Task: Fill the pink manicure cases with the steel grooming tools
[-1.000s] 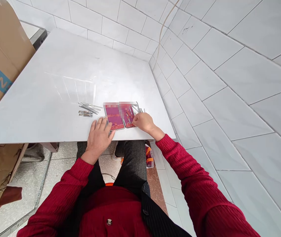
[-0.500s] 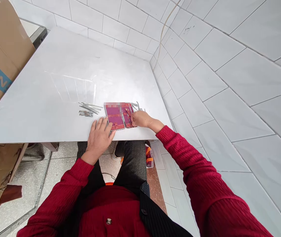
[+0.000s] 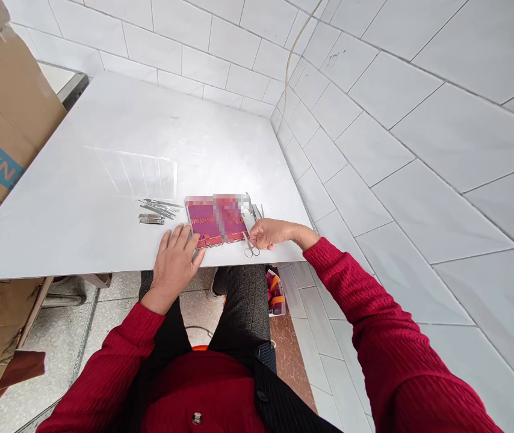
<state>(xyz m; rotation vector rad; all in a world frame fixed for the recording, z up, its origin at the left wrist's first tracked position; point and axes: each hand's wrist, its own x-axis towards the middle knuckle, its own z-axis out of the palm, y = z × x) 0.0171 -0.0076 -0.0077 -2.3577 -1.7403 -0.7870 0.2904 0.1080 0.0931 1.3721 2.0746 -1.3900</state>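
Note:
A manicure case [image 3: 203, 228] with a purple lining and red elastic loops lies unfolded near the table's front edge; part of it is blurred out. My left hand [image 3: 176, 254] rests flat with fingers apart, its fingertips at the case's lower left corner. At the case's right edge, my right hand [image 3: 269, 233] is closed in a pinch on small scissors [image 3: 252, 251], finger loops toward me. Left of the case lie several slim metal tools [image 3: 160, 208] and two nail clippers [image 3: 151, 219]. More metal tools [image 3: 254, 210] lie just beyond my right hand.
The white table [image 3: 126, 126] meets a tiled wall [image 3: 356, 156] at the right and back. A large cardboard box [image 3: 13, 114] stands at the left. Below the table's right front edge is a clear container [image 3: 277, 293] with orange and purple things.
My right hand has moved off the case's right panel, slightly right and toward me, and the scissors now show outside the case. The right panel lies flatter. My left hand stays by the case's corner.

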